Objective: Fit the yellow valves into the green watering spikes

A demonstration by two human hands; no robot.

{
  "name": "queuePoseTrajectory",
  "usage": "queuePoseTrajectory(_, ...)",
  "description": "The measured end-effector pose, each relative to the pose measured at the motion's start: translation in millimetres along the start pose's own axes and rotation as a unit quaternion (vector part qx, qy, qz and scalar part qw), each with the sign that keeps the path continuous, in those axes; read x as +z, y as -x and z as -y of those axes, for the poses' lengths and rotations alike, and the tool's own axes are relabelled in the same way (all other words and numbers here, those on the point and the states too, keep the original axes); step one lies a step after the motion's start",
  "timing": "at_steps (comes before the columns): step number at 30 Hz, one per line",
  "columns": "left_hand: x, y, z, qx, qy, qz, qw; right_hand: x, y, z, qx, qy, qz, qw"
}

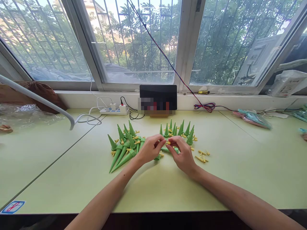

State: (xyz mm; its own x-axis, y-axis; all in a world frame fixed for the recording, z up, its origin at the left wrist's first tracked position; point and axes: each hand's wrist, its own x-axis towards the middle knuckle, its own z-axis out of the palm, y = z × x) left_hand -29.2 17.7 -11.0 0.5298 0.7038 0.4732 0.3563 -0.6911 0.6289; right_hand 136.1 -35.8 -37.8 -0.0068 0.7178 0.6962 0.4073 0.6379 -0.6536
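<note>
The right hand [183, 155], thumb and fingers nearly closed, pinches a small yellow plastic piece [169, 143]. Just beside it, the left hand [150, 148] has its fingertips brought together — what they hold, I cannot tell. From the hands, long green plastic cones [116, 156] are at nine o'clock, upright green cones [190, 139] toward one o'clock, loose yellow pieces [201, 152] toward four o'clock — all on the pale yellow-green table [230, 166].

Small yellow plastic fitting [169, 143] pinched in the grip; pointed green plastic spikes [122, 152] stand or lie left of it and beyond; loose yellow plastic pieces [203, 158] lie right.
</note>
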Motion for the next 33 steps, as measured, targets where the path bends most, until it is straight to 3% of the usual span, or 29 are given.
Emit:
queuePoseTrajectory(8, 4.3, 1.1, 1.4, -0.016, -0.017, 0.006, 1.000, 1.7, 0.2, -1.0, 0.035, -0.018, 0.005, 0.999)
queuePoseTrajectory(17, 3.7, 3.5, 0.2, 0.029, -0.056, 0.015, 0.998, -0.3, 1.1, 4.7, 0.108, -0.067, 0.024, 0.992)
queuePoseTrajectory(33, 5.6, 4.0, 2.2, 0.046, -0.091, 0.004, 0.995, 1.2, 2.9, 4.7, 0.097, -0.068, 0.024, 0.993)
